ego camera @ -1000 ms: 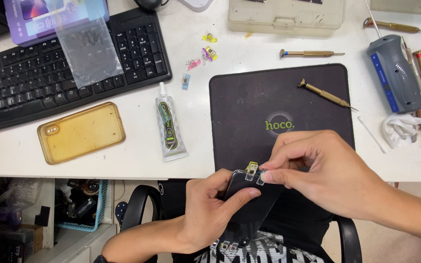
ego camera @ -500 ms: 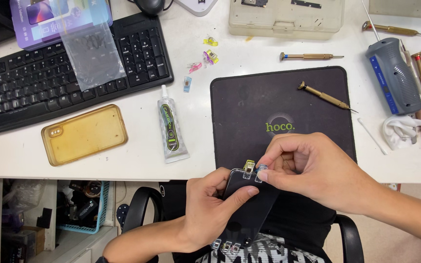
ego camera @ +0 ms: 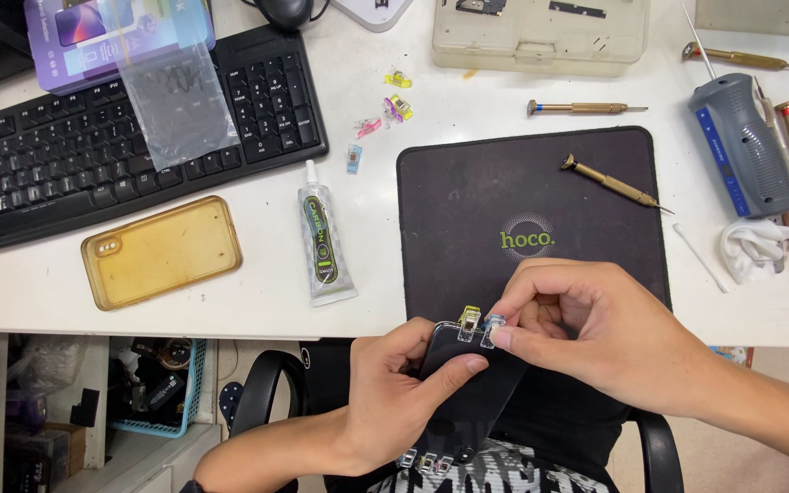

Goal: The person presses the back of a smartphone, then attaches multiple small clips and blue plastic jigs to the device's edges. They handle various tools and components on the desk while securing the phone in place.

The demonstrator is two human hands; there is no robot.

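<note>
Hands hold steady as before: we grip the phone point(ego camera: 468, 383) below the desk edge in our left hand point(ego camera: 394, 402), while our right hand point(ego camera: 595, 338) now pinches a blue clip point(ego camera: 492, 327) beside the yellow clip point(ego camera: 469, 321).

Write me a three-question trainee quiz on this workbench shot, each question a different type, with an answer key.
1. True or false: the left hand grips the dark phone from below while the right hand pinches a small clip at its top edge.
2. Multiple choice: what lies between the yellowed phone case and the black work mat? A) a glue tube B) a brass screwdriver C) a cotton swab
3. Fill in: a yellow clip sits on the phone's edge just to the ____ of the clip being pinched, as seen in the picture.

Key: 1 true; 2 A; 3 left
</note>
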